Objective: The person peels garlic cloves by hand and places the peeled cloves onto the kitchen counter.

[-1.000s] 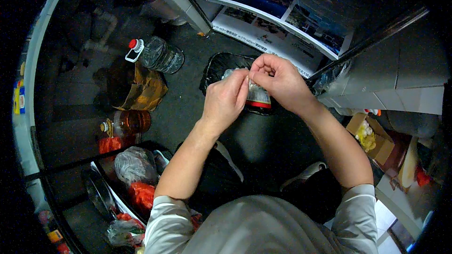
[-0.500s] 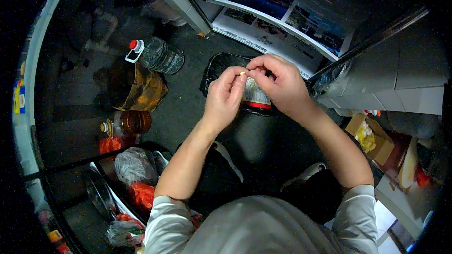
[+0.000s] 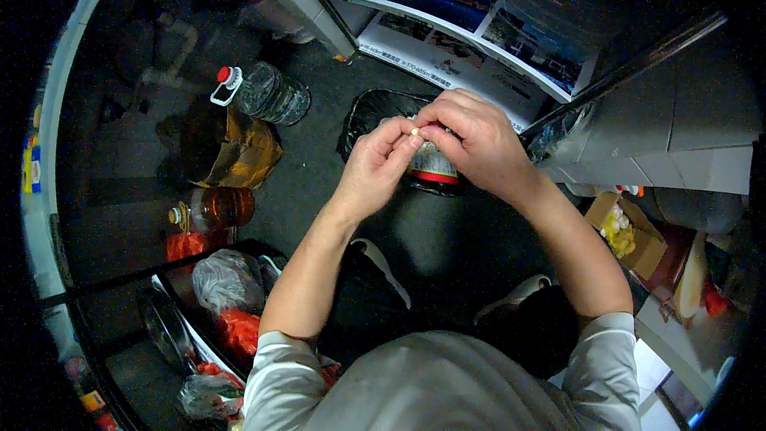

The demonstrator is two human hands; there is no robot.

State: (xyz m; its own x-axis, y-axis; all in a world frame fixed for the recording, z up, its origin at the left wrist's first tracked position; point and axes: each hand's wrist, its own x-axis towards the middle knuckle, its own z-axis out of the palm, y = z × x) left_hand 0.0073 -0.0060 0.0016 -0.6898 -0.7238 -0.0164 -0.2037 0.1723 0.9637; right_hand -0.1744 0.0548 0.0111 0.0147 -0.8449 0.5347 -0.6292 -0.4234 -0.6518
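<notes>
My left hand (image 3: 375,161) pinches a small pale piece that looks like a garlic clove (image 3: 415,132) between thumb and fingertips. From the other side, the closed thumb and fingers of my right hand (image 3: 476,137) meet at the same clove. Both hands are held over a bin lined with a black bag (image 3: 363,112). Inside the bin, partly covered by my hands, is a whitish thing with a red-edged label (image 3: 435,169).
Left on the floor are a large clear bottle (image 3: 274,94), a brown paper bag (image 3: 243,148) and a bottle of amber liquid (image 3: 223,207). Plastic bags (image 3: 230,281) lie nearer me. A cardboard box (image 3: 645,243) with white and yellow contents sits right. Printed boards (image 3: 447,4) stand ahead.
My right fingertips have come down and in onto the clove. My left fingertips have shifted slightly lower, and the clove shows a little lower and to the right.
</notes>
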